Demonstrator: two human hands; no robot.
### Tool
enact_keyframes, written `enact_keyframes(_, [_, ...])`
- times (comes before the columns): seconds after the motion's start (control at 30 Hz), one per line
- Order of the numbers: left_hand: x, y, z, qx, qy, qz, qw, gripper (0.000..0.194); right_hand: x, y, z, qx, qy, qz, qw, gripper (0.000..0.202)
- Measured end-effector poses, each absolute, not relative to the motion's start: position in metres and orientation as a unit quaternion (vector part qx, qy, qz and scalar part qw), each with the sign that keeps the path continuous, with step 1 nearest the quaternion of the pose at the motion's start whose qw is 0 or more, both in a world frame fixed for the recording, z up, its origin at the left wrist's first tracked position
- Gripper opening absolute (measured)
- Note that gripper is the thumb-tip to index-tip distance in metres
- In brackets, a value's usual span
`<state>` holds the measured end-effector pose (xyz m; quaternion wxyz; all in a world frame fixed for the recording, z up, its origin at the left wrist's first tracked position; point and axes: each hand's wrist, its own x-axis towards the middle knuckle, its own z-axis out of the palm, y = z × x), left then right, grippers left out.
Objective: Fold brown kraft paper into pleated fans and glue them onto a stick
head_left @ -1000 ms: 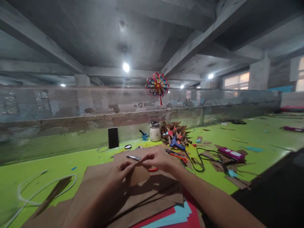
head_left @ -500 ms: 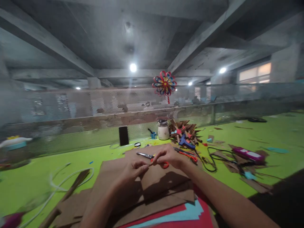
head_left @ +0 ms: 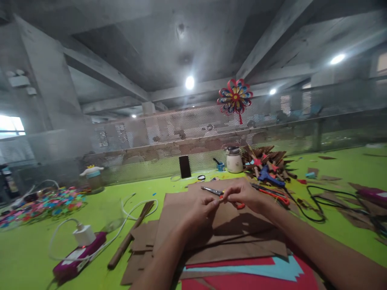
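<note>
My left hand (head_left: 202,209) and my right hand (head_left: 246,195) meet over a stack of brown paper (head_left: 248,247). Thumbs and fingers are pinched, fingertips almost touching. Something tiny may be between them, too small to make out. Scissors (head_left: 211,190) with orange handles lie just behind the hands, partly covered by my right hand. Beneath the brown sheets, red paper (head_left: 250,282) and light blue paper (head_left: 281,268) stick out toward me.
A blue glue gun (head_left: 267,177) rests by a heap of brown paper pieces (head_left: 279,159). Beside it stands a white jar (head_left: 234,162). At left are a purple power strip (head_left: 68,266), a white cable (head_left: 105,249) and colourful stars (head_left: 65,201). A paper flower (head_left: 236,97) hangs at the mesh screen.
The view has swung left, so everything appears shifted right, and the power strip and stars at left now show. My hands keep nearly the same pinched pose over the brown paper.
</note>
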<state>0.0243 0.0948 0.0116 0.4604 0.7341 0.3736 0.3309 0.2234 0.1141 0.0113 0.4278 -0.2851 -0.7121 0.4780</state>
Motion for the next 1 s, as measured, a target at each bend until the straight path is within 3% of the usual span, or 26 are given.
enact_keyframes(0.2, [0.024, 0.089, 0.018, 0.740, 0.372, 0.321, 0.459, 0.038, 0.226, 0.106, 0.018, -0.292, -0.717, 0.469, 0.424, 0.021])
enact_keyframes(0.4, [0.030, 0.080, 0.022, 0.739, 0.406, 0.315, 0.436, 0.037, 0.214, 0.097, 0.023, -0.366, -0.760, 0.391, 0.367, 0.027])
enact_keyframes(0.8, [0.028, 0.093, 0.015, 0.765, 0.395, 0.387, 0.329, 0.030, 0.224, 0.107, 0.016, -0.343, -0.734, 0.426, 0.403, 0.039])
enact_keyframes(1.0, [0.024, 0.096, 0.020, 0.788, 0.382, 0.322, 0.359, 0.035, 0.232, 0.117, 0.011, -0.352, -0.736, 0.426, 0.390, 0.040])
